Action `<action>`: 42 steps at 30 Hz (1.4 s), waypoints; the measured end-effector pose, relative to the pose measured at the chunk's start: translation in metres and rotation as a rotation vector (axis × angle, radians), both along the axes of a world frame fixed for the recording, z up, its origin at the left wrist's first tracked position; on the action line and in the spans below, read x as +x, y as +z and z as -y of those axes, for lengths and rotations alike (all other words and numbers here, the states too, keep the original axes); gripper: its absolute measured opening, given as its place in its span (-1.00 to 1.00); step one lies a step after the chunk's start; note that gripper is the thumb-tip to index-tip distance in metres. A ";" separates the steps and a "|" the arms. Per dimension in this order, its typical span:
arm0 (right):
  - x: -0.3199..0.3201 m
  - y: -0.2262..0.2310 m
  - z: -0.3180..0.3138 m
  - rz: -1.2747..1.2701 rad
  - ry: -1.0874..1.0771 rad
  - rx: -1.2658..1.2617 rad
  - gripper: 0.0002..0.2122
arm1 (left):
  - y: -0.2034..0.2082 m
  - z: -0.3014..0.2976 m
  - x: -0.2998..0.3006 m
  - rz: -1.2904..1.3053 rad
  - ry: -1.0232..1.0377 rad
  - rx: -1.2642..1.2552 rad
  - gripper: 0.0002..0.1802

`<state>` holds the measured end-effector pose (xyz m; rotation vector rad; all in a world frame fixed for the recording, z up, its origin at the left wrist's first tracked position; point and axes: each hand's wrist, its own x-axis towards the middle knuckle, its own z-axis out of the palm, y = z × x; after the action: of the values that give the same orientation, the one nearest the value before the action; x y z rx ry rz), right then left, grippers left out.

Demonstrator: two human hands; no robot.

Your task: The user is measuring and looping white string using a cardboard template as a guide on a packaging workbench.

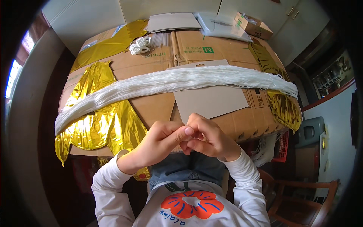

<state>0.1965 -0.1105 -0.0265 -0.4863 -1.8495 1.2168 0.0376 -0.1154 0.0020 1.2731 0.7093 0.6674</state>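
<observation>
In front of my body, above the table's near edge, my left hand [160, 142] and my right hand [210, 138] meet with fingertips pinched together. Both are closed; whatever may be between the fingers is hidden or too small to name. Just beyond them lies a grey cardboard sheet [211, 104]. A long bundle of white string [170, 80] stretches across the sheet and the table from left to right. Under its left end is a shiny gold foil balloon [124, 117], deflated and hanging over the near edge.
Flattened brown cardboard [151, 104] covers the table. At the back are a coil of white ribbon [140, 45], stacked grey sheets [174, 22], a clear plastic packet [221, 26] and a small open box [253, 26]. More gold foil [285, 109] drapes at right, near a wooden chair [302, 200].
</observation>
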 end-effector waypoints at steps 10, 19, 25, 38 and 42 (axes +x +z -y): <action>0.000 -0.020 0.000 0.018 0.013 -0.095 -0.80 | -0.015 -0.001 -0.004 -0.054 0.011 0.003 -0.70; -0.013 -0.024 0.014 -0.136 -0.021 -0.258 -0.75 | -0.020 0.010 0.006 -0.103 0.246 0.071 -0.69; -0.009 -0.023 0.014 -0.012 -0.130 -0.097 -0.71 | -0.018 0.008 0.006 -0.115 0.158 0.088 -0.70; -0.011 -0.029 0.025 -0.011 -0.188 0.022 -0.80 | -0.026 0.005 -0.013 0.082 -0.116 -0.398 -0.72; -0.007 -0.024 0.025 -0.042 -0.067 -0.103 -0.83 | -0.026 0.001 -0.029 0.041 -0.298 -0.343 -0.79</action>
<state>0.1891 -0.1352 -0.0501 -0.5710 -1.7276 1.2722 0.0085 -0.1159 -0.0236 1.0165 0.5572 0.3108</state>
